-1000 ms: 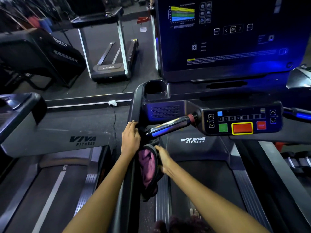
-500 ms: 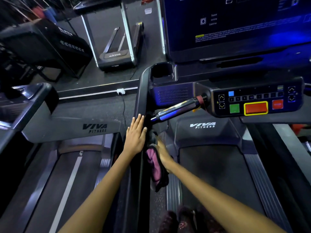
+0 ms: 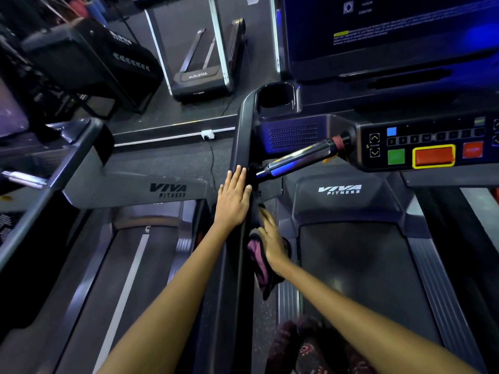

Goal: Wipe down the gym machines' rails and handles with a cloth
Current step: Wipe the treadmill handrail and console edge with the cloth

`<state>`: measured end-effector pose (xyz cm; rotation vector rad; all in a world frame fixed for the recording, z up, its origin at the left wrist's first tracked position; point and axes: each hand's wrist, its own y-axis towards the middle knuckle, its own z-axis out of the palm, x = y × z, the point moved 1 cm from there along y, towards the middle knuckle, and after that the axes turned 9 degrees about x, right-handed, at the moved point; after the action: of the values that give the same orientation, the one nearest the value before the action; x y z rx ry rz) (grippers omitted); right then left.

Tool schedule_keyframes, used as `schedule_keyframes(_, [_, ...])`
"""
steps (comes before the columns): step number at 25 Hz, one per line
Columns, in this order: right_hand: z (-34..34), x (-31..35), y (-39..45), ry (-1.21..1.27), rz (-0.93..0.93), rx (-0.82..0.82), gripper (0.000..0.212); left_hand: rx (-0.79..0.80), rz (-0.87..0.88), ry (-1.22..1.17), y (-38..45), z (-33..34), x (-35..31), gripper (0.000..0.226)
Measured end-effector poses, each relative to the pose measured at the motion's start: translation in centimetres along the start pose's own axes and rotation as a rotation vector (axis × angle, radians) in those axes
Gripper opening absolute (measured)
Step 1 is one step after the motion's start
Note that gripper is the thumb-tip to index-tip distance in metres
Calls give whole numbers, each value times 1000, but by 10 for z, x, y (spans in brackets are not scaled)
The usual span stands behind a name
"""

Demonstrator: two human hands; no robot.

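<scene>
Pink cloth (image 3: 258, 259) is pressed by the right hand (image 3: 272, 242), fingers straight and together, against the rail's (image 3: 244, 136) inner face, below the handle (image 3: 299, 156). Left hand (image 3: 233, 202) lies flat on the rail's outer edge, fingers straight and close together, likely bracing. Judged: rail wipe under way; handle not yet reached.
</scene>
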<state>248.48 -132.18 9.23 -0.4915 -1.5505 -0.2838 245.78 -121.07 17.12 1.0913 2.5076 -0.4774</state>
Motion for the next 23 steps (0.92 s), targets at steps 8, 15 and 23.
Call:
schedule_keyframes(8, [-6,24,34,-40,47,-46,49,0,6,-14,2,1,0,49])
schedule_keyframes(15, [2,1,-1,18,99,-19,46,-91,-31,-603,-9,-3,-2,42])
schedule_keyframes(23, [1,49,-9,-474,-267,-48,51,-216,-161,-843,-34,8,9,58])
